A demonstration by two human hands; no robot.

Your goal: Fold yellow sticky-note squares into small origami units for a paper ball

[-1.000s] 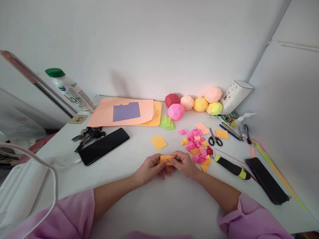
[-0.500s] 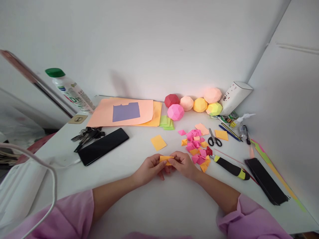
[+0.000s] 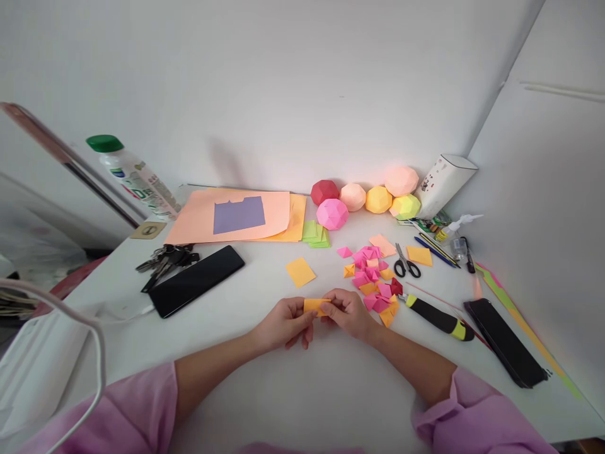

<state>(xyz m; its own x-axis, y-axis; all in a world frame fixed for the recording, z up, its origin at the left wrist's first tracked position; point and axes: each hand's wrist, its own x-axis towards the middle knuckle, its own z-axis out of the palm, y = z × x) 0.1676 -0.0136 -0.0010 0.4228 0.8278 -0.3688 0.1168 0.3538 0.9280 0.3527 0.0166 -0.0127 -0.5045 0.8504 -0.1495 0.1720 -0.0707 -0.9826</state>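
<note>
Between my two hands is a small folded piece of orange paper (image 3: 316, 307), held over the near middle of the table. My left hand (image 3: 286, 323) pinches its left end with thumb and fingers. At the right end, my right hand (image 3: 347, 312) grips it, thumb on top. A flat orange paper square (image 3: 300, 272) lies just beyond my hands. Close to my right hand is a pile of folded pink and orange paper pieces (image 3: 373, 271), with a red one (image 3: 396, 287) at its edge.
Scissors (image 3: 406, 263), a utility knife (image 3: 439, 318) and a black pouch (image 3: 505, 343) lie to the right. Faceted paper balls (image 3: 332, 214) stand by the wall. Left are a phone (image 3: 196, 280), keys (image 3: 167, 260), a bottle (image 3: 137, 180), large paper sheets (image 3: 193, 221) and a white cable (image 3: 100, 353).
My left hand's lower fingers have shifted slightly and spread beneath the orange paper. Both hands still hold it in nearly the same place.
</note>
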